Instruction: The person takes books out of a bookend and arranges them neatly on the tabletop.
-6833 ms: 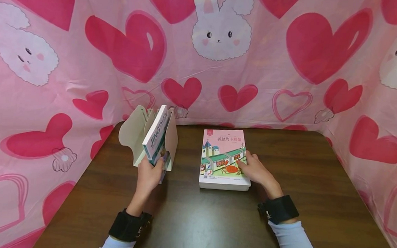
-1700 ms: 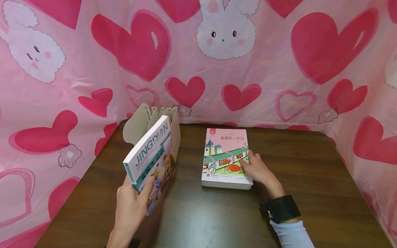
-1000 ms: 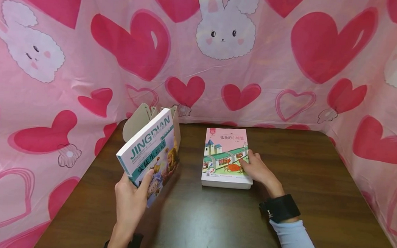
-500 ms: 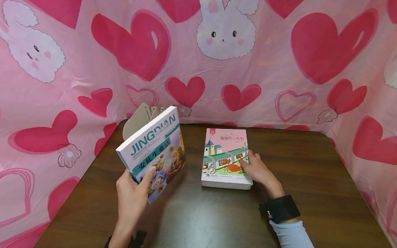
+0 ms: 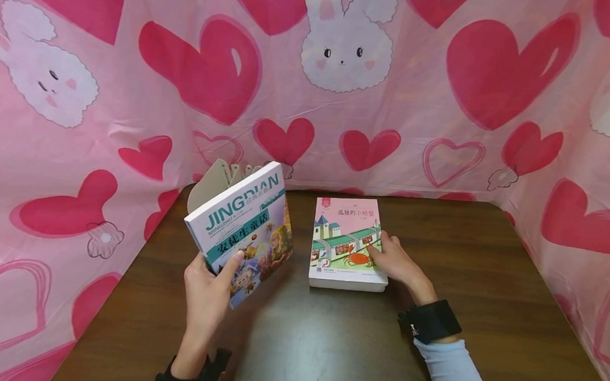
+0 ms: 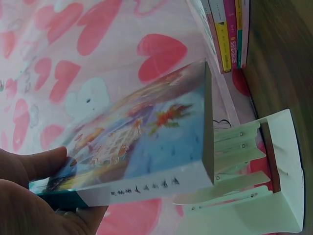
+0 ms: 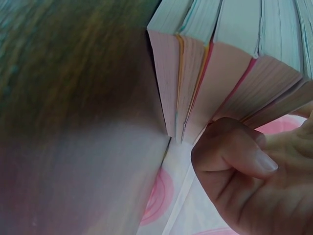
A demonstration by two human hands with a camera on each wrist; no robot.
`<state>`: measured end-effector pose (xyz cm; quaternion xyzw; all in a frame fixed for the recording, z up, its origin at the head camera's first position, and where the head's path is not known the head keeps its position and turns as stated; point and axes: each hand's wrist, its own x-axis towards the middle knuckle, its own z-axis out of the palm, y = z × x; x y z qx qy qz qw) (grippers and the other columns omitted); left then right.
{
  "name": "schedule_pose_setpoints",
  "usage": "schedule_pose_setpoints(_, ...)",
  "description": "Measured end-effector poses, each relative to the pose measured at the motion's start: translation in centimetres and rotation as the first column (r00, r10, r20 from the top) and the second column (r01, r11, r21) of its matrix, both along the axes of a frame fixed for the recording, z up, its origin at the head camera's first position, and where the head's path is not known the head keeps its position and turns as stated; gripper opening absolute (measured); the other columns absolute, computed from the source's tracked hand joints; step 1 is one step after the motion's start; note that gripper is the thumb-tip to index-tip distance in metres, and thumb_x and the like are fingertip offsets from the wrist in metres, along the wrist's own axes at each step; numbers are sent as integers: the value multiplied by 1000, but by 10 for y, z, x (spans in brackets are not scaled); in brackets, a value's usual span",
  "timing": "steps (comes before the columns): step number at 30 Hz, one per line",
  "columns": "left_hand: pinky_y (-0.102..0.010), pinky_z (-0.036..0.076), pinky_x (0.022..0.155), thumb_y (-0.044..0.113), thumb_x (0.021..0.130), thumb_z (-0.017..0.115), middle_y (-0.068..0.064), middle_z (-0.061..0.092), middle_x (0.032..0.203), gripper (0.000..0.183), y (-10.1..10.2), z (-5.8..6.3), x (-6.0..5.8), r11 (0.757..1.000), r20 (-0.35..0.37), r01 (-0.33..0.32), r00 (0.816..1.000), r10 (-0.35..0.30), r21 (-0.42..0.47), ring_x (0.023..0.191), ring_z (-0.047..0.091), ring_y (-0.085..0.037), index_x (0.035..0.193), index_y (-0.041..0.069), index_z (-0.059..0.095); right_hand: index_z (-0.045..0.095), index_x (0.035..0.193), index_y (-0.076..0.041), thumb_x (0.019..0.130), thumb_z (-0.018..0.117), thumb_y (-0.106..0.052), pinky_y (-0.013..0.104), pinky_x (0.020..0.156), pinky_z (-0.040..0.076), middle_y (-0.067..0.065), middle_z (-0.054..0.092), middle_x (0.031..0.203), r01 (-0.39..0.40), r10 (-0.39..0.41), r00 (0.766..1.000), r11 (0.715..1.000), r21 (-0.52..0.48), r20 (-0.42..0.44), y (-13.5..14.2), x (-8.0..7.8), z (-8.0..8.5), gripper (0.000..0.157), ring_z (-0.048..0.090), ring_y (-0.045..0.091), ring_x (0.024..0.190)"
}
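Note:
A paperback book (image 5: 247, 228) with a white and teal cover marked JINGDIAN is in my left hand (image 5: 206, 295), thumb on the front cover and fingers behind. It is raised and tilted in front of a cream book organizer (image 5: 208, 187), which it partly hides. The left wrist view shows the book's spine (image 6: 142, 191) and the organizer's dividers. My right hand (image 5: 402, 263) is at the right edge of a stack of several books (image 5: 349, 284). Its thumb lies on the pink top cover (image 5: 346, 207), and the right wrist view shows curled fingers (image 7: 230, 152) against the page edges.
The dark wooden table (image 5: 464, 247) bears the organizer at the back left and the stack near the middle. Behind and beside it hangs a pink cloth (image 5: 411, 86) with hearts and rabbits.
My left hand has drawn the book out of the organizer towards me. Over the last second the book has swung rightward and its front cover shows more. The right hand stays at the stack.

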<state>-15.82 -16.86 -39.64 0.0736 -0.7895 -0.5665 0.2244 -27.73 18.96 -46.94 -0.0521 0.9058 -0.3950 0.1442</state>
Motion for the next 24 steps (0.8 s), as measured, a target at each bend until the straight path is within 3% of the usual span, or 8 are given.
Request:
schedule_pose_setpoints(13,-63,56,91,8,98,75,-18,71,130,45,2,2,-10,998,9,38,999,-39,41,110,71,-39,141,3,61,20,158,18,108,53,-28,61,108,40,33,34,135,23,-20,998,999,38,-63,0,-1,6,76,46,46,121)
schedule_pose_setpoints(19,-63,56,92,4,98,75,-17,71,130,45,2,3,-13,995,13,44,999,-46,87,110,71,-38,141,4,61,31,157,13,109,55,-26,61,106,40,33,34,136,100,-98,978,995,3,-183,-3,-3,8,67,44,46,121)
schedule_pose_setpoints(24,-62,56,92,3,97,76,-13,71,130,47,2,5,-15,992,-6,43,999,-42,123,110,71,-35,141,6,59,44,154,7,107,57,-20,50,88,44,26,45,124,95,-107,954,994,-58,-279,-10,1,15,55,46,39,109)
